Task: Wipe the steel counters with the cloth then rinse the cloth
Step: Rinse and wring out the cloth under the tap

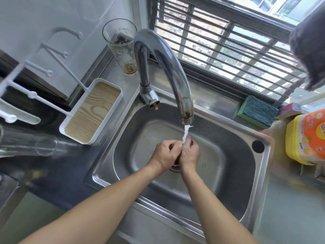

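Both hands sit together over the drain of the sink [233,175], under the stream from the faucet [168,67]. Left hand [165,154] and right hand [190,154] have fingers curled inward, touching each other; grip looks clamped on something small and dark between them, probably the cloth [176,158], but it's mostly hidden, so can't tell for sure. A dark cloth-like shape hangs far right, by the window. Judgement: rinse step in hand, wiping presumably done. Next move likely calls for wringing, then shutting the water off. Steel surface [288,208] near right looks clear.
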Action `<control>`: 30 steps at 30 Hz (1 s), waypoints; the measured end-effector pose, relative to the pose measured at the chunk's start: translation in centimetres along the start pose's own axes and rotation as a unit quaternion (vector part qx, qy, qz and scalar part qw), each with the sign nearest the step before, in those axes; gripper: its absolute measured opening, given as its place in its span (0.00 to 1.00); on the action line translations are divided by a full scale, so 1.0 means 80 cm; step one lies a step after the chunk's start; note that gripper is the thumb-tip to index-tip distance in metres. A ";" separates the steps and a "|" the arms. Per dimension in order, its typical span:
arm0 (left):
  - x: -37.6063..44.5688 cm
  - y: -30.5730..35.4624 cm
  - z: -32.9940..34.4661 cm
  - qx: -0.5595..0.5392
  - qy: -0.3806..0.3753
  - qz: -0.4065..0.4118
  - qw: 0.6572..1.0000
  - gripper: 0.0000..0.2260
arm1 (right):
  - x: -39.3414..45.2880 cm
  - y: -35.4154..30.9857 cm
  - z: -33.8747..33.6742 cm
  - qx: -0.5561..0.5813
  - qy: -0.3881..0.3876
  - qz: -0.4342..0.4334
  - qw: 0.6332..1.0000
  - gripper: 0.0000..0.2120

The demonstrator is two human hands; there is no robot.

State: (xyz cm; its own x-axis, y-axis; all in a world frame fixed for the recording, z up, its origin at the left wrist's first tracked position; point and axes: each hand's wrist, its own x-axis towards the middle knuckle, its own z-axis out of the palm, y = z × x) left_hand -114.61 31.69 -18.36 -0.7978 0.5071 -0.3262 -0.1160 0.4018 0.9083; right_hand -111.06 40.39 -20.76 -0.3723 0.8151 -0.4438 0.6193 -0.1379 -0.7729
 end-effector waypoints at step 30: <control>0.018 0.016 -0.002 -0.160 -0.013 -0.194 0.968 0.18 | -0.038 -0.015 -0.011 -0.077 0.047 -0.170 0.981 0.23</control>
State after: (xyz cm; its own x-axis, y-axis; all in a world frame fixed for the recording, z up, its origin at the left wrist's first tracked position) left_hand -115.97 32.83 -17.62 -0.6431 0.3856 -0.6617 -0.5843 0.3115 0.7494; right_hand -110.08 38.59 -18.06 -0.5150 0.8483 -0.1231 0.5701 0.2316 -0.7883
